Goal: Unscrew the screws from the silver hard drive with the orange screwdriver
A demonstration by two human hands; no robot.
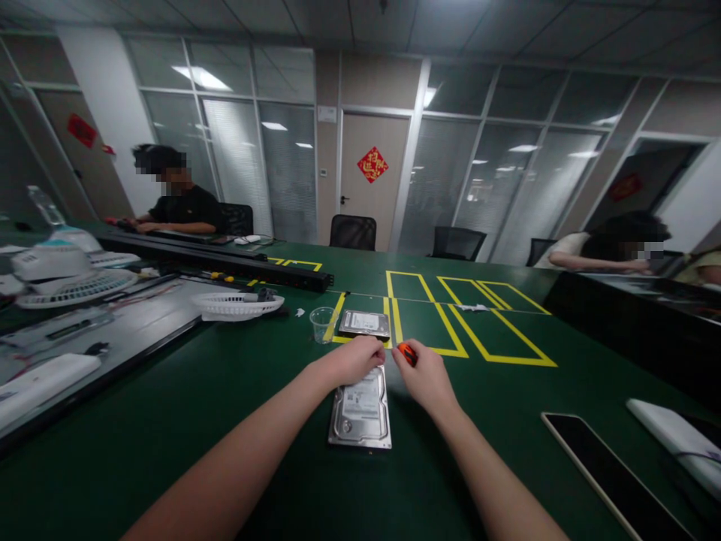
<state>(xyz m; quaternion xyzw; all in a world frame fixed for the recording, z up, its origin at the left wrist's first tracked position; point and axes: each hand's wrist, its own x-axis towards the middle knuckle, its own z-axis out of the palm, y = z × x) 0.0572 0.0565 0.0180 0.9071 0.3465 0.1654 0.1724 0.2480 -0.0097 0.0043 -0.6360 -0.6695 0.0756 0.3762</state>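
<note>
A silver hard drive (360, 412) lies flat on the green table in front of me, label side up. My left hand (357, 359) rests over its far end with the fingers curled together, and what they pinch, if anything, is hidden. To the right of the drive, my right hand (422, 372) is closed around the orange and black handle of a screwdriver (408, 353). The tool's shaft cannot be made out. Just beyond my hands lies a second hard drive (365, 323), with a clear plastic cup (323, 324) to its left.
Yellow tape rectangles (507, 362) mark the table. At left are a white fan grille (236, 304), a long black bar (225, 259) and a metal panel (135, 315). A phone (611, 466) lies at right. Two people (183, 203) (613, 244) sit across the table.
</note>
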